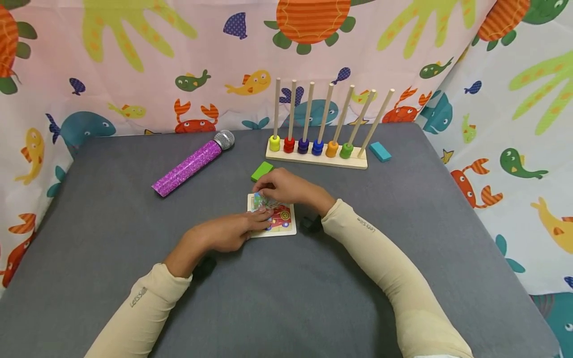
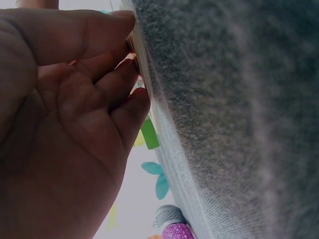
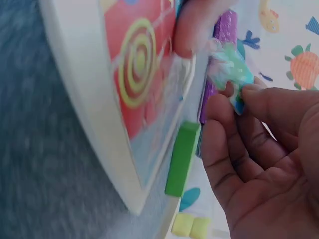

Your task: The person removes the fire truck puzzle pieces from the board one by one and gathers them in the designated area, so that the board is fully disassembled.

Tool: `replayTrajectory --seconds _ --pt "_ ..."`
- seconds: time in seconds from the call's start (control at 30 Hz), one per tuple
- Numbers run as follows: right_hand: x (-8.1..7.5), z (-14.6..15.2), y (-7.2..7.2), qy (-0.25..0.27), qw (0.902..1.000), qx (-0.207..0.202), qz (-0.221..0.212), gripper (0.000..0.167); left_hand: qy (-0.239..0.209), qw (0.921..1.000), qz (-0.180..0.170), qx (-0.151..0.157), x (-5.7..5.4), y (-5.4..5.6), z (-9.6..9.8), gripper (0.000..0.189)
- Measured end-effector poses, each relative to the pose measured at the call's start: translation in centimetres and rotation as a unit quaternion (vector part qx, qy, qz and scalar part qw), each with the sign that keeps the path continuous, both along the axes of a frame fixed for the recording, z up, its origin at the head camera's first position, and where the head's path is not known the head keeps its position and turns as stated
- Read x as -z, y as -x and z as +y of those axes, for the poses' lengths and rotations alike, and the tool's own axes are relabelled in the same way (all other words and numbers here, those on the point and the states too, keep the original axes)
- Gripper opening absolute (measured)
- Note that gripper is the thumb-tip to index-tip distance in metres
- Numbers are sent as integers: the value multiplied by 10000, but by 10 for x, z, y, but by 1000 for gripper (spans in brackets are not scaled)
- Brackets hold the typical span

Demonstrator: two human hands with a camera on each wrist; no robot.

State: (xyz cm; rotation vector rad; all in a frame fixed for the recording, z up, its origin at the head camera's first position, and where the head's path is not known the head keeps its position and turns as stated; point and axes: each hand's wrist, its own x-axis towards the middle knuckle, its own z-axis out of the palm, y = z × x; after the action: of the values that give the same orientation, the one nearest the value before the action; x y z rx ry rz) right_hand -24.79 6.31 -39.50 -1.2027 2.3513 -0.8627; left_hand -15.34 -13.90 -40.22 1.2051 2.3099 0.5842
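A small square jigsaw puzzle (image 1: pixel 286 229) with a red vehicle picture and a pale wooden rim lies on the grey table. My left hand (image 1: pixel 230 231) rests on its left side, fingers laid over the picture; in the left wrist view the thumb (image 2: pixel 99 32) is at the board's edge. Above the puzzle's far edge, my right hand (image 1: pixel 288 186) pinches a puzzle piece (image 3: pixel 232 69) between thumb and fingers. Green and pale blue show on the piece, which is held tilted and partly blurred. My left hand hides part of the picture.
A green block (image 1: pixel 262 170) lies just beyond the puzzle. Behind it stands a wooden peg rack (image 1: pixel 313 158) with coloured rings and tall pegs, a blue block (image 1: pixel 380 151) at its right. A purple glittery microphone (image 1: pixel 188 168) lies to the left. A patterned curtain (image 1: pixel 152 99) borders the table.
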Motion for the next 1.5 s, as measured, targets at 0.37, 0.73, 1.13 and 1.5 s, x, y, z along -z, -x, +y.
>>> replayTrajectory --seconds 0.37,0.73,1.13,1.5 --pt "-8 31 4 298 9986 439 68 25 -26 9996 -224 -197 0 -3 1 47" --pt "-26 70 8 343 9903 1343 -43 26 82 9992 -282 -274 1 -3 -2 47" --pt "-21 106 22 23 9753 2207 -51 24 130 9987 -354 -331 0 -3 0 48" --pt "3 114 33 105 9802 1975 -97 25 60 9990 -344 -277 0 -3 -1 48"
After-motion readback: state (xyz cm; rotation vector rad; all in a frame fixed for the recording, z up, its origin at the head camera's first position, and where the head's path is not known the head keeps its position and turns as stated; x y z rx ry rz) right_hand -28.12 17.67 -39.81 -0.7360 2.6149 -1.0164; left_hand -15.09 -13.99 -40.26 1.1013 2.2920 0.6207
